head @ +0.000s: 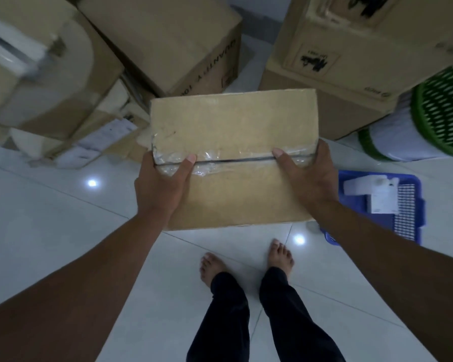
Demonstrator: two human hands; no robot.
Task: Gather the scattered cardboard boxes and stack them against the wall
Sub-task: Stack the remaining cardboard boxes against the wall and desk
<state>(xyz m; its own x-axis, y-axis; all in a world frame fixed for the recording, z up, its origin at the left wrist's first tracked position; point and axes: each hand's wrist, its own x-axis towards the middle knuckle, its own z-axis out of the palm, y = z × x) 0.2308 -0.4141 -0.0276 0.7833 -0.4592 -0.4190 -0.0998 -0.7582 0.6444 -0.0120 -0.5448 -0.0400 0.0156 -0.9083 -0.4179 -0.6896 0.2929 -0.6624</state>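
Both hands, left hand (159,185) and right hand (307,176), grip a taped cardboard box (233,142).

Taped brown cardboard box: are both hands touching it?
Touching. Head view shows the left hand and right hand gripping the taped brown cardboard box, thumbs on top.

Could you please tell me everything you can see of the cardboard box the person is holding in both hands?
The held cardboard box is plain brown corrugated card, rectangular, seen from above with its top roughly level. Its two top flaps meet at a dark centre seam running side to side, sealed with crinkled clear tape. The left hand grips its left edge and the right hand its right edge, thumbs lying on the taped top. It is lifted clear of the tiled floor, in front of the person's bare feet, touching nothing else visible.
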